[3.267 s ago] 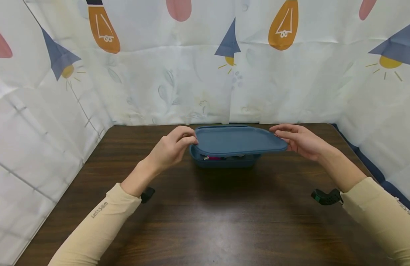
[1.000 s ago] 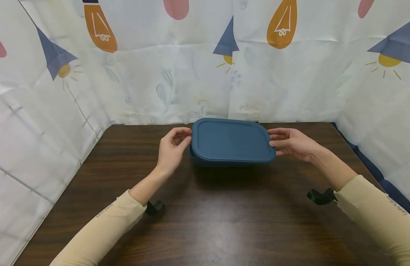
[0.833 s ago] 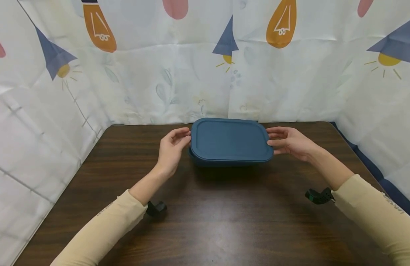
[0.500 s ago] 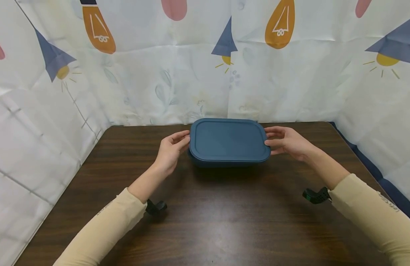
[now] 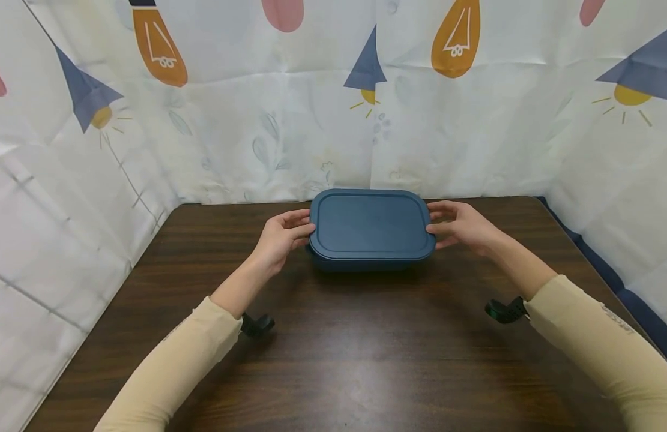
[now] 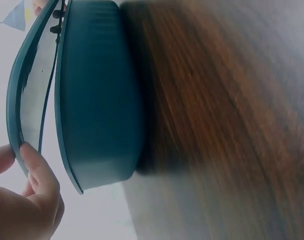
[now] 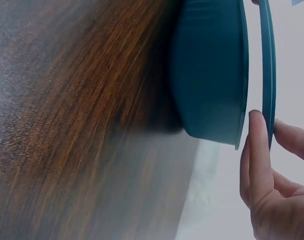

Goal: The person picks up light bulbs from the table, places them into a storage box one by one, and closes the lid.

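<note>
A dark blue lid (image 5: pixel 371 223) with rounded corners is held level over a matching rectangular box (image 5: pixel 360 264) at the table's far side. Both wrist views show a gap between the lid and the rim of the box (image 6: pixel 99 100). My left hand (image 5: pixel 279 239) pinches the lid's left end between thumb and fingers. At the opposite end, my right hand (image 5: pixel 463 227) grips the lid, its thumb on top and fingers beneath, as the right wrist view shows. The lid hides the box's contents from above; small dark bits show through the gap in the left wrist view.
The box stands on a dark wood-grain table (image 5: pixel 344 360), close to its back edge. A white curtain (image 5: pixel 230 138) printed with lamps and bulbs hangs behind and along both sides. A black wrist camera (image 5: pixel 257 326) juts below my left sleeve, another (image 5: pixel 505 311) below the right.
The lid, earlier tilted with the box's contents visible below it, now lies level and covers the opening. Over the last second it has shifted slightly left, and my right hand has moved left with it.
</note>
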Demonstrator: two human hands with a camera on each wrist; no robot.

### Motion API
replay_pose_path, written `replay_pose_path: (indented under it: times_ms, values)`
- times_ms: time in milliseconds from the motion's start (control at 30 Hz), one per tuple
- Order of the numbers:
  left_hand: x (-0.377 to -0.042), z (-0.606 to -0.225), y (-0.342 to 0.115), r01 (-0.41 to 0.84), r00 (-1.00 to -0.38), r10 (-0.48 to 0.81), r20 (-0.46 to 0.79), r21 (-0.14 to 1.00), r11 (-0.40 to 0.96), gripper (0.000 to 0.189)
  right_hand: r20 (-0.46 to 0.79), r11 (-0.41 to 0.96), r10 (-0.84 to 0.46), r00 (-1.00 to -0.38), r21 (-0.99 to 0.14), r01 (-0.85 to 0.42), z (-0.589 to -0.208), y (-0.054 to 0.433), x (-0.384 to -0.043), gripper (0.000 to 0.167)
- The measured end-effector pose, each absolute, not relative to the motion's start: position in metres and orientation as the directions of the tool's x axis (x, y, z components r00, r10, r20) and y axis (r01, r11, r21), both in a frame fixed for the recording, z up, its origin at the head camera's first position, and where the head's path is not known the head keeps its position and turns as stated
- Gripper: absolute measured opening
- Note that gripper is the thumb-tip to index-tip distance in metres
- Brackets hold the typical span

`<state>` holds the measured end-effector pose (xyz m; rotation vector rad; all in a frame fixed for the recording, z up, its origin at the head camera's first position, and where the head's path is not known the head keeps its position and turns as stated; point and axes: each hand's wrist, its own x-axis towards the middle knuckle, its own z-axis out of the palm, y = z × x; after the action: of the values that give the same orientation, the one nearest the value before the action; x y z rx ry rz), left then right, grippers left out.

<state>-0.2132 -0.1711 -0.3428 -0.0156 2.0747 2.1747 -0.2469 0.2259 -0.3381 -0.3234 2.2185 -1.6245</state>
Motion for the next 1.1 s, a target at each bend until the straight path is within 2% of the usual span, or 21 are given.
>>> replay_pose_path:
  times_ms: [433, 1100]
  values:
    - [-0.225, -0.349, -0.179, -0.157, -0.985, 0.078, -0.156, 0.988, -0.007, 0.051, -0.188, 0.333, -0.412, -0.892, -0.942, 0.044, -0.343, 0.219, -0.259, 0.066]
    - [-0.240, -0.353, -0.195, -0.257, -0.947, 0.177, -0.266, 0.963, 0.076, 0.057, -0.207, 0.351, -0.433, -0.877, -0.935, 0.048, -0.353, 0.215, -0.266, 0.064]
